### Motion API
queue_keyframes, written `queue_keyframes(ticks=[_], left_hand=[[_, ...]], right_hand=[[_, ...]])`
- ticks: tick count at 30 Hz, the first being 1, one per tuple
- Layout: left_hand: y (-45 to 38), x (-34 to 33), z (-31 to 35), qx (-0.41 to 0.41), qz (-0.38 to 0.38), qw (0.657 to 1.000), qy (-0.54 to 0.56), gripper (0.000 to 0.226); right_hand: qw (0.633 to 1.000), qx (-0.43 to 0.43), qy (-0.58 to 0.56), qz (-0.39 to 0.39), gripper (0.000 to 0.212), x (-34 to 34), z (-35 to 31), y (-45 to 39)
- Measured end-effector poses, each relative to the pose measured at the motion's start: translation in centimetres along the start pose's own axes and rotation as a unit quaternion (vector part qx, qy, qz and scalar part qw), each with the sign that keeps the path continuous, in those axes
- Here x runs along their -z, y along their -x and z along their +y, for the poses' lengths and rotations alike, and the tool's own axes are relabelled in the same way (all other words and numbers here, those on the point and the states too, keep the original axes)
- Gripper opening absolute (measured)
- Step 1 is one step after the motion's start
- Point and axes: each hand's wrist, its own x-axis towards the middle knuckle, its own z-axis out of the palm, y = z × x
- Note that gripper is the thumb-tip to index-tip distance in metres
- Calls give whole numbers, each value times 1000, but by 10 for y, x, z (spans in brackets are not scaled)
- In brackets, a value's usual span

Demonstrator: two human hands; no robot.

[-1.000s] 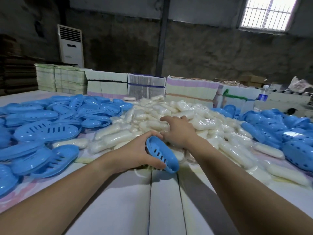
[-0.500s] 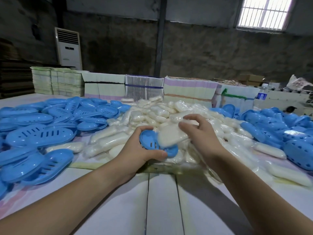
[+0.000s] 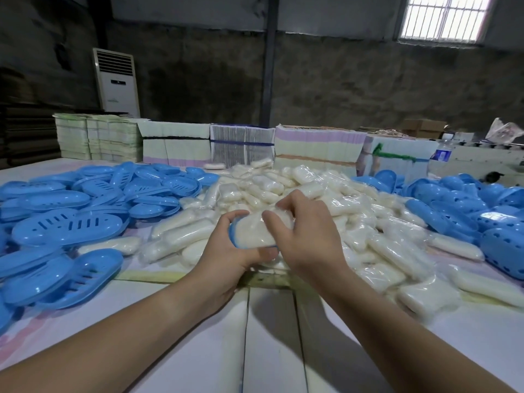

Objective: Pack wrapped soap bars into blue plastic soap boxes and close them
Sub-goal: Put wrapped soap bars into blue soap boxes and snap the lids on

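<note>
While the left hand point(image 3: 226, 251) grips 1 blue box half point(image 3: 234, 236) at frame centre, the right hand point(image 3: 306, 236) pinches a wrapped soap bar point(image 3: 255, 231) and presses it into that half. Step in hand, judged: seating the soap; box not yet closed. Next move likely calls for 1 lid from the blue pile point(image 3: 71, 222) at left, aligned and snapped on. Loose soap heap point(image 3: 326, 199) sits centre to right, more blue shells point(image 3: 482, 217) at far right, on the white table point(image 3: 272, 336).

Bare forearms, no sleeves, no gloves
</note>
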Motion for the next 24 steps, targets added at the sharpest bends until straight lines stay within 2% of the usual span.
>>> queue_keyframes(ticks=[3,9,11,15,24], left_hand=[[-2,3,1,4,-4,1000,22,85],[-3,5,11,32,-18,996,83,83],[-2,5,14,42,-32,994,91,84],[1,6,13,57,-47,994,86,82],[0,10,11,49,-35,998,30,75]], right_hand=[[999,-9,32,-43,30,3,10,-5],[982,0,-96,-165,42,24,27,-15],[976,8,-108,-190,39,31,33,-19],[975,12,-111,-192,26,27,41,-18],[985,33,-61,-159,31,22,37,-14]])
